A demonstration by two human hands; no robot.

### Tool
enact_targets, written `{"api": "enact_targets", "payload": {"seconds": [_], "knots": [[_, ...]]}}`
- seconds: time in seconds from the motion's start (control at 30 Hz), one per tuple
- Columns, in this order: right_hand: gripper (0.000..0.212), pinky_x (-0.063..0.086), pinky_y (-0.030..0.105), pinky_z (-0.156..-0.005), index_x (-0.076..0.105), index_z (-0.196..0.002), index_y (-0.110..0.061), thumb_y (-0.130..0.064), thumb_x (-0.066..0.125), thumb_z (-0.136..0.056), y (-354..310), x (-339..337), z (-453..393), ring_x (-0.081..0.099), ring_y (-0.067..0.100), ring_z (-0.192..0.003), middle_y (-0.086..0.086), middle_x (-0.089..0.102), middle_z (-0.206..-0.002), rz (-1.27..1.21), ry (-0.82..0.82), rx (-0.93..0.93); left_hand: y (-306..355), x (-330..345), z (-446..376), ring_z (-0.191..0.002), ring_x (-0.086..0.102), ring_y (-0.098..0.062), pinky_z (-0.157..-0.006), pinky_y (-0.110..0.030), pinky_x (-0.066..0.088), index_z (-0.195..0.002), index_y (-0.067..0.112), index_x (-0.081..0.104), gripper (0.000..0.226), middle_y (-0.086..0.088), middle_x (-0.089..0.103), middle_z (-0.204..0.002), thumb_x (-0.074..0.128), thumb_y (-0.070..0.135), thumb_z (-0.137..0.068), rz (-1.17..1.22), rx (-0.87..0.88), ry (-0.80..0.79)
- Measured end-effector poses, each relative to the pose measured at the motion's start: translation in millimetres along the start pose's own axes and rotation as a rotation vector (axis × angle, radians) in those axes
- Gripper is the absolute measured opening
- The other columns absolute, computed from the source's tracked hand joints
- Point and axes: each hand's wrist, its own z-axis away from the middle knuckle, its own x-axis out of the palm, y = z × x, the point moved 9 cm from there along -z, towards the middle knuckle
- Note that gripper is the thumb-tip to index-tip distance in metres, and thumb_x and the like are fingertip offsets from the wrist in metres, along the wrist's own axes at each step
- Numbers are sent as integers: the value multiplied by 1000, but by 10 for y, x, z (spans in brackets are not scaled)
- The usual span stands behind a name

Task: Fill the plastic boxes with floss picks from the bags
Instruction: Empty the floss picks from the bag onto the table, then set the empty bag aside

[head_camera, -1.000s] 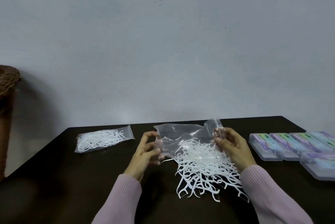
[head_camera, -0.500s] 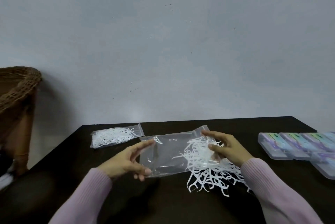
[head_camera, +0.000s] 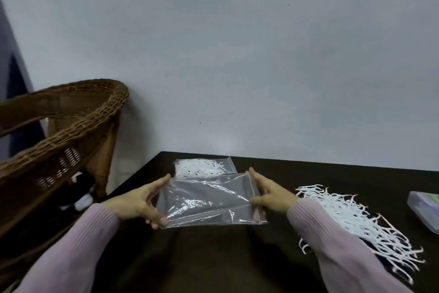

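An empty clear zip bag point(head_camera: 209, 200) is stretched flat between my hands above the dark table point(head_camera: 237, 257). My left hand point(head_camera: 142, 200) pinches its left edge between thumb and fingers. My right hand point(head_camera: 268, 195) pinches its right, zip edge. A loose heap of white floss picks point(head_camera: 351, 219) lies on the table to the right, partly behind my right sleeve. A second bag full of floss picks point(head_camera: 204, 167) lies just behind the empty one. One clear plastic box point(head_camera: 425, 207) with a purple label shows at the right edge.
A woven wicker chair point(head_camera: 66, 126) stands left of the table, close to its left edge. A black and white object point(head_camera: 80, 193) lies under the chair. A plain grey wall runs behind the table's far edge.
The view swung left. The bag came away from the floss picks, which stay heaped on the table to the right. Both hands carried the empty bag left and hold it flat.
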Motion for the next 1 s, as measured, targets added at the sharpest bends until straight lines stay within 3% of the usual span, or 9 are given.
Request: {"api": "enact_targets", "payload": {"seconds": [0.07,0.17,0.27,0.37,0.47,0.57,0.73,0.9,1.0], "knots": [[86,53,20,-60,3,-148,-19,2,56,-85,-34,188,-107,59,21,-103,9,24,-151,-7,-24,20,-137,-166,104,-59,66,-19,-49,-21,49,-150,25,0,151,-4,6,-159,95,21,-32,-31,-27,53],[87,53,22,-57,2,-148,-21,-3,59,-85,-6,432,-270,63,17,-82,11,26,-150,32,-17,69,-329,-488,214,-64,67,-19,-55,-24,51,-150,25,2,120,-1,4,-159,79,-5,-64,-96,-49,219],[88,53,21,-62,4,-148,-23,-12,64,-85,-45,686,-373,62,13,-77,9,29,-149,135,-26,68,-605,-770,327,-99,64,-28,-67,-25,54,-149,28,15,98,-7,16,-156,73,0,-75,-186,-172,375],[90,42,34,-102,14,-147,-26,-23,72,-78,-110,814,-407,49,17,-116,6,30,-146,353,57,68,-774,-826,394,-120,51,-28,-99,-38,46,-144,29,29,83,-7,35,-148,76,26,-76,-381,-268,434],[85,27,43,-110,21,-144,-26,-35,71,-76,-238,897,-384,23,25,-136,9,19,-146,649,207,94,-744,-753,436,-131,37,-20,-109,-38,35,-140,28,37,61,-1,35,-145,63,39,-86,-585,-263,538],[68,11,46,-115,19,-146,-20,-37,54,-89,-440,1097,-410,9,22,-142,5,8,-154,853,243,-41,-594,-564,332,-140,23,-16,-115,-41,23,-143,28,33,48,4,24,-153,45,37,-97,-690,-137,639],[63,-5,46,-114,-4,-149,-14,-42,23,-99,-293,1639,-593,-9,20,-144,8,-8,-156,864,-32,-71,-545,-9,-79,-145,-10,-12,-115,-41,-12,-151,27,5,54,3,-6,-159,27,38,-102,-783,-50,432],[68,-11,45,-113,-13,-147,-19,-55,12,-95,-80,1602,-677,-17,23,-142,11,-18,-154,917,-52,44,-692,-27,-198,-145,-11,-13,-116,-44,-11,-150,30,-1,55,3,-9,-159,21,42,-102,-781,-148,366],[64,-11,46,-113,-13,-147,-18,-51,10,-97,-62,1613,-681,-18,21,-142,10,-18,-154,938,-75,45,-731,-60,-192,-145,-9,-11,-115,-45,-11,-150,32,0,55,5,-9,-159,22,45,-101,-785,-162,341]]}}
